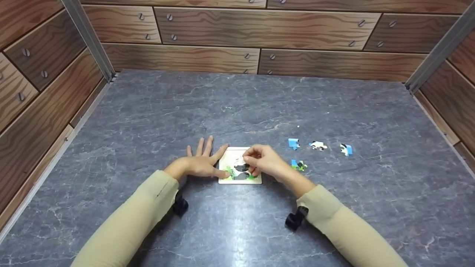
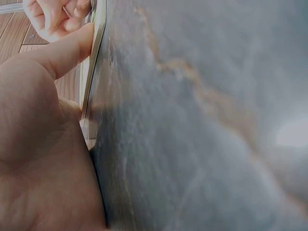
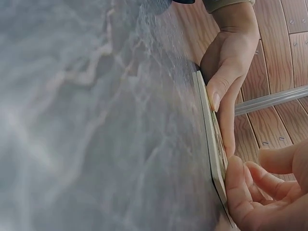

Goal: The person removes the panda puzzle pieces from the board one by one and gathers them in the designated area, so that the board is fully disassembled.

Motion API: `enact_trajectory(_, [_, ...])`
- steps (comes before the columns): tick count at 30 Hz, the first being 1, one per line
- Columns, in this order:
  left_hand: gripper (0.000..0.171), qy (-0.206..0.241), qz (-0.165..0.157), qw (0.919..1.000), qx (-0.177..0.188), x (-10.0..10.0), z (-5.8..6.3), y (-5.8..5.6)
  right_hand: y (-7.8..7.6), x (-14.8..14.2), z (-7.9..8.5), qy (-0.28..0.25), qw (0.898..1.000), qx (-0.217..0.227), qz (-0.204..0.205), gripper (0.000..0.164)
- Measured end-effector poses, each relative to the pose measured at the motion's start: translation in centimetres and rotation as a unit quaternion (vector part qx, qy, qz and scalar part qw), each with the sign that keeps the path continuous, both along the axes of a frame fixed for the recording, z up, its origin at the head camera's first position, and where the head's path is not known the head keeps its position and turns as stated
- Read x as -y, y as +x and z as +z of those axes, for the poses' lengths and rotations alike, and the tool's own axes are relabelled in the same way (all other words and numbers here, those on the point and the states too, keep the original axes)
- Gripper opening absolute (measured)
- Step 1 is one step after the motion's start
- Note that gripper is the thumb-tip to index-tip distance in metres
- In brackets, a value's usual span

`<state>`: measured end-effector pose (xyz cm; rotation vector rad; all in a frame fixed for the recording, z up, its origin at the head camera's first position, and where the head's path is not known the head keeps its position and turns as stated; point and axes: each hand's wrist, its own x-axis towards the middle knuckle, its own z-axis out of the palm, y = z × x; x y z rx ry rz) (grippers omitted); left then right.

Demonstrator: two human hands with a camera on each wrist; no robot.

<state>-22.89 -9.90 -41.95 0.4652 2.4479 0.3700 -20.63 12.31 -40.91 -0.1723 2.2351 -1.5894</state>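
Observation:
A small puzzle board point(image 1: 222, 181) with a pale frame lies flat on the table, partly filled with green, black and white. My left hand point(image 1: 200, 165) is spread at its left side, the thumb resting on the lower left of the board and the fingers pointing away. Over the right half, my right hand point(image 1: 269, 161) bends thumb and forefinger together, its lower fingers down at the board's right side. In the left wrist view, a thin light edge of a puzzle piece point(image 2: 66, 12) shows between those fingertips; its face is hidden.
To the right lie loose pieces: a blue one point(image 1: 293, 143), a white and black one point(image 1: 318, 145), a white and blue one point(image 1: 346, 149), and a green and blue one point(image 1: 299, 165) close to the right hand. Wood-patterned walls point(image 1: 259, 29) enclose the grey marbled table point(image 1: 207, 100).

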Motion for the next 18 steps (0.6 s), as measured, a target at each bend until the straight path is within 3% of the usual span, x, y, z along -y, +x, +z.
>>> enact_trajectory(18, [0.097, 0.001, 0.003, 1.0, 0.0, -0.04, 0.23, 0.17, -0.33, 0.69, -0.66, 0.026, 0.999, -0.037, -0.001, 0.02])
